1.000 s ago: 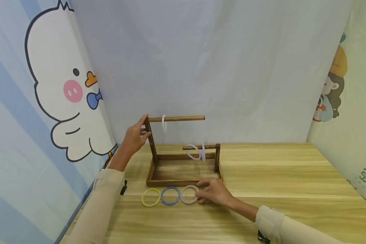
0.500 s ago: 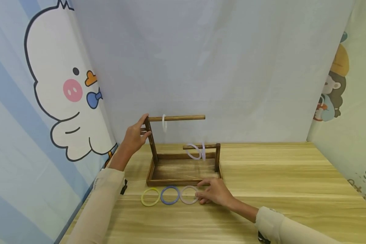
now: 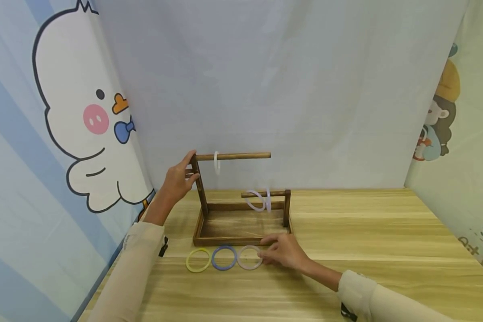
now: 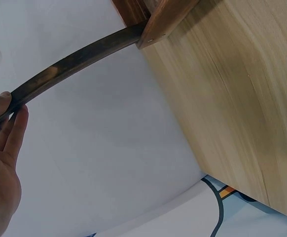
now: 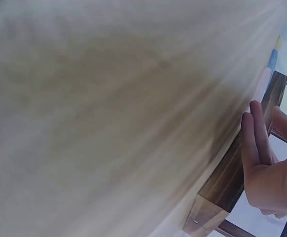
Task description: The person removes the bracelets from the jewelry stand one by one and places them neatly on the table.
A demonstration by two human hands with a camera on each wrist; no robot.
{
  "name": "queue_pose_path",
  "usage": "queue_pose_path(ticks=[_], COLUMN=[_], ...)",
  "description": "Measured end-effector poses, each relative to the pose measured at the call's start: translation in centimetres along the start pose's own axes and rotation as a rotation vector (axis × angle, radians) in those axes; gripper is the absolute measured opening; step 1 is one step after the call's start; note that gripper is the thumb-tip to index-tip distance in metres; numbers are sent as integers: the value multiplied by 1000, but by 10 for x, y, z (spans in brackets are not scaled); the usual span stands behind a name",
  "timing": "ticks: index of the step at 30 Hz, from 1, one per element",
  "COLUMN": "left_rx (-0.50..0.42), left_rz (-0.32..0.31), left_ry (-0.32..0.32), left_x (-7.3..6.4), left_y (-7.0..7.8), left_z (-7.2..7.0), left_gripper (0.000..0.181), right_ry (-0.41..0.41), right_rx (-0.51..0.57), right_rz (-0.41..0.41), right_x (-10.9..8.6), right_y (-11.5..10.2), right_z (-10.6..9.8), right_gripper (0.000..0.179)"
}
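Note:
My left hand [image 3: 179, 182] holds the top of the tall post of a brown wooden stand [image 3: 241, 241], thumb on one side and fingers on the other, as the left wrist view confirms. A pale pink ring [image 3: 244, 268] lies flat on the table before the stand's tray. At its right edge is my right hand [image 3: 285, 252], fingertips touching or very close to the ring; a gap shows between thumb and fingers in the right wrist view. Left of that ring lie a blue ring [image 3: 224, 269] and a yellow ring [image 3: 198, 271], in one row.
A white ring [image 3: 217, 163] hangs on the stand's upper bar [image 3: 245, 156]. Two pale purple rings [image 3: 268, 200] hang on the lower bar [image 3: 277, 193], which comes from a short post at the right. Behind the wood-grain table [image 3: 366, 232] hangs a grey-white curtain [image 3: 306, 89].
Almost nothing differs. My right hand has shifted very slightly at the pale pink ring; the left hand stays on the post, and the rings keep their places.

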State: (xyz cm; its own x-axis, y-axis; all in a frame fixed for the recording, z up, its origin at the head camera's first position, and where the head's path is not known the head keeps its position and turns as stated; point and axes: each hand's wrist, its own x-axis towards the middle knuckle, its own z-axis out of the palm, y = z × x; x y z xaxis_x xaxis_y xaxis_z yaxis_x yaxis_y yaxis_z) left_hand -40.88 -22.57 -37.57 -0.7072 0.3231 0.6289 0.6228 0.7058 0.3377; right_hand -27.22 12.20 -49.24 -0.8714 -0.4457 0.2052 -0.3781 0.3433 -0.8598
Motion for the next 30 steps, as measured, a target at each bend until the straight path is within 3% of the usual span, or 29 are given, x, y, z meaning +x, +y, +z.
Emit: queue_pose_path(ticks=[8,14,16,25,30], left_rx=[5,8,11,5,1], left_rz=[-11,-8,-8,-13,-19], left_ry=[-2,-3,-4,-12,-11], left_x=[-1,-1,0,1,1], left_y=[0,0,-1,1,1], left_z=[-2,-1,-1,-2,0], left_gripper=[77,77,77,77,77], right_ry=[8,70,76,87,53], right_rx=[1,-147,-150,-145,-53], right_rz=[-41,-77,-79,-71,-65], right_x=[15,27,31,46,54], right_y=[-10,-19,-22,-32,-37], right_z=[-2,-3,-4,-8,-8], right_gripper=[35,37,36,34,37])
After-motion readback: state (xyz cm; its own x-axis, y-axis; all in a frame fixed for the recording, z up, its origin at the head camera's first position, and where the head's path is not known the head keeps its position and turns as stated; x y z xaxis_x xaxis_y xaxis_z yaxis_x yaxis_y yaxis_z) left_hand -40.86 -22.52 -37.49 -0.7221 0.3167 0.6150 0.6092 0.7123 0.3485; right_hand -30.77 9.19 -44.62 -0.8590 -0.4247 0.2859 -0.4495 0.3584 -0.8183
